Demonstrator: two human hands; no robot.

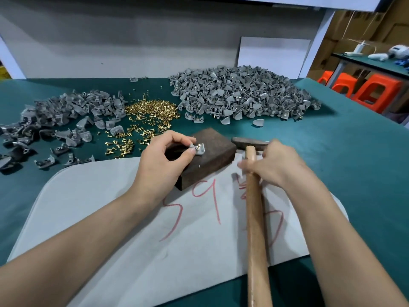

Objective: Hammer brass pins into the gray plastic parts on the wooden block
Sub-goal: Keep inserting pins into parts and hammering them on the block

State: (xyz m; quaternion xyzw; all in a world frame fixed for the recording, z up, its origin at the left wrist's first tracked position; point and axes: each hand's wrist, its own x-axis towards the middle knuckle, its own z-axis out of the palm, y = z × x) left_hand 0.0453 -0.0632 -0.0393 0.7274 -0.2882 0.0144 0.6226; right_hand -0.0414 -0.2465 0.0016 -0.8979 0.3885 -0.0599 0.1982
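A dark wooden block [212, 151] lies at the table's middle. On its top sits a gray plastic part [198, 149] with a brass pin [199, 146] standing in it. My left hand [163, 158] pinches that part between thumb and forefinger. My right hand [272, 162] grips the wooden handle of a hammer [254, 207] near its dark head [247, 143], which lies just right of the block, low over the table. The right fingers also seem to hold another gray part, blurred.
A heap of brass pins [150, 111] lies behind the block. Gray parts form a big pile [239, 91] at back right and a looser pile [62, 120] at left. A white sheet [132, 229] with red marks covers the green table [354, 151].
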